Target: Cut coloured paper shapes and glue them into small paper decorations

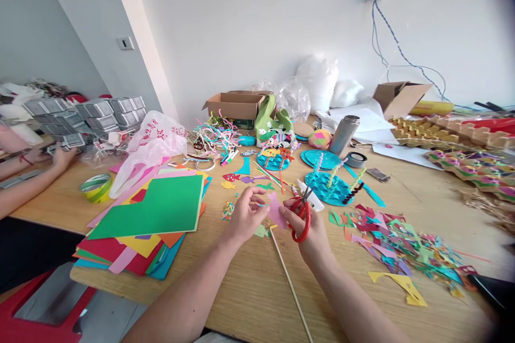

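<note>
My left hand [246, 215] pinches a small pink paper piece [277, 211] above the wooden table [249, 284]. My right hand [309, 230] grips red-handled scissors [301, 218], fingers through the loops, blades pointing up at the pink piece. A thin wooden stick [290, 284] lies on the table just below both hands. Small paper offcuts [261, 231] lie under my left hand.
A stack of coloured paper [148, 225] topped by a green sheet lies left. Paper scraps [398, 246] pile up right. Teal paper plates [330, 187], a metal flask [344, 135], tape rolls [96, 187] and boxes [235, 104] stand beyond. Another person's arms [28, 177] rest at the far left.
</note>
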The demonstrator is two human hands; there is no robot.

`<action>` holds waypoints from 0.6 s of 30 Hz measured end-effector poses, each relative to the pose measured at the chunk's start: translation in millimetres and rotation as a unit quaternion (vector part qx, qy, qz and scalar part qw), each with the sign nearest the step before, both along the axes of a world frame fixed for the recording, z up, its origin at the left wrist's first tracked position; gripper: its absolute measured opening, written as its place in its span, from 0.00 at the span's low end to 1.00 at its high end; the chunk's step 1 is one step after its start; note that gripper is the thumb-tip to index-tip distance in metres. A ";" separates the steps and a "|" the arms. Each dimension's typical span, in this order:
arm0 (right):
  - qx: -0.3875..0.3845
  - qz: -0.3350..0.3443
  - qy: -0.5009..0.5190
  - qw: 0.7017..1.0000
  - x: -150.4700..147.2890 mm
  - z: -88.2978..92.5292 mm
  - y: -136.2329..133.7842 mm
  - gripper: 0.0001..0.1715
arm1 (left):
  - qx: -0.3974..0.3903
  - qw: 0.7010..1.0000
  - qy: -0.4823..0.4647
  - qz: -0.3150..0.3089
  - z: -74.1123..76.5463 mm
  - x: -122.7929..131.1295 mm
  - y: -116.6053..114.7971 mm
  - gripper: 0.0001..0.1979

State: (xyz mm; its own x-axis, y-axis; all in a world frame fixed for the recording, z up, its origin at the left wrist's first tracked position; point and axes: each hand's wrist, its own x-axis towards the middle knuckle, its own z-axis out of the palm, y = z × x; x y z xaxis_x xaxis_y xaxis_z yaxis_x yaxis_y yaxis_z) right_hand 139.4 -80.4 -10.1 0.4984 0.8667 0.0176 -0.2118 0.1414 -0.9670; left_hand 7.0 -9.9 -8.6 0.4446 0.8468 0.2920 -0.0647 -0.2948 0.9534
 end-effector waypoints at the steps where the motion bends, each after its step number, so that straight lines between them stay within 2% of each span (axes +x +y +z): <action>1: 0.000 -0.011 0.011 1.000 1.3 -0.6 1.0 0.21 | 0.103 0.994 0.023 0.013 1.0 -0.9 -0.7 0.17; 3: 0.002 -0.020 0.035 0.999 3.9 -1.6 3.0 0.20 | 0.283 0.956 0.070 0.026 3.2 -2.0 -3.1 0.22; 5: 0.000 -0.016 0.060 0.998 5.4 -1.8 4.1 0.20 | 0.390 0.913 0.116 0.035 4.7 -2.4 -6.3 0.22; 8: -0.003 0.006 0.089 0.996 4.8 -0.5 3.8 0.20 | 0.453 0.877 0.150 0.058 5.0 -2.3 -10.4 0.15; 10: 0.006 0.027 0.098 0.995 3.0 0.7 3.0 0.20 | 0.457 0.876 0.136 0.073 4.2 -2.1 -11.6 0.10; 11: 0.010 0.037 0.101 0.994 2.2 1.0 2.8 0.20 | 0.442 0.885 0.119 0.081 3.7 -1.8 -11.5 0.08; 13: 0.017 0.037 0.107 0.993 1.4 0.9 2.9 0.20 | 0.357 0.927 0.070 0.095 2.5 -0.8 -9.3 0.04; 15: 0.025 0.006 0.099 0.995 2.2 -0.2 3.4 0.21 | 0.183 0.978 -0.005 0.096 1.3 0.7 -4.7 0.01; 16: 0.028 -0.017 0.086 0.996 3.0 -0.9 3.6 0.21 | 0.068 0.993 -0.055 0.083 1.0 1.5 -1.9 0.03; 17: 0.029 -0.038 0.066 0.997 3.8 -1.4 3.7 0.20 | -0.056 0.990 -0.109 0.066 0.9 2.2 0.9 0.06; 18: 0.027 -0.053 0.042 0.997 4.5 -1.6 3.5 0.20 | -0.166 0.973 -0.155 0.045 1.1 2.7 3.3 0.08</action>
